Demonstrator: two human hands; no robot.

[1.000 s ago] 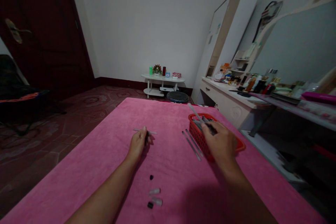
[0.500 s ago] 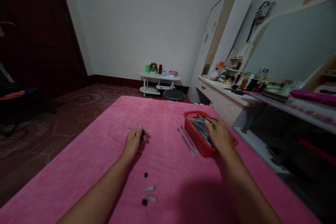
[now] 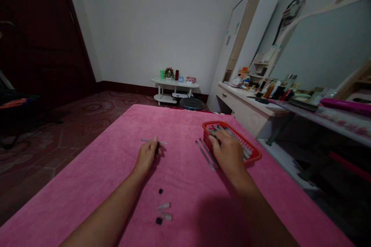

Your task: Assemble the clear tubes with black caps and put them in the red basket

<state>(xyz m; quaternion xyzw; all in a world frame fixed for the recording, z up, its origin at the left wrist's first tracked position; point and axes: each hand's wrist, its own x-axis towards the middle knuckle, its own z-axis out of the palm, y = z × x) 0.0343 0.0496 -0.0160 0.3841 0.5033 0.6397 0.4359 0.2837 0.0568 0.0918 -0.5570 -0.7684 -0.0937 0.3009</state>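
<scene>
the left hand [image 3: 147,154] rests low over the pink cloth [image 3: 179,185], thumb and fingers pinched on a thin pale rod [image 3: 145,139]. the rod lies crosswise in that grip, almost level from side to side: one length sticks out to the left past the thumb, and a shorter length shows on the right beyond the fingers. the part between is hidden by the hand.

the right hand [image 3: 228,154] is at the red basket [image 3: 257,157], over its near left side, with the fingers bent down toward the contents. something dark shows by the thumb and forefinger, but the hand covers and blurs it, so i cannot tell whether the fingers have hold of anything. more rods [image 3: 247,153] lie heaped in the basket, some showing beyond the fingers and some to the right of the hand.

two slim rods [image 3: 205,156] lie side by side on the cloth, just left of the basket and near the right hand, dark ends pointing away from the person. closer in, to the right of the left forearm, are a small black piece [image 3: 160,191], two short clear pieces [image 3: 166,216] near each other, and another black piece [image 3: 159,220] beside the nearer clear one.
</scene>
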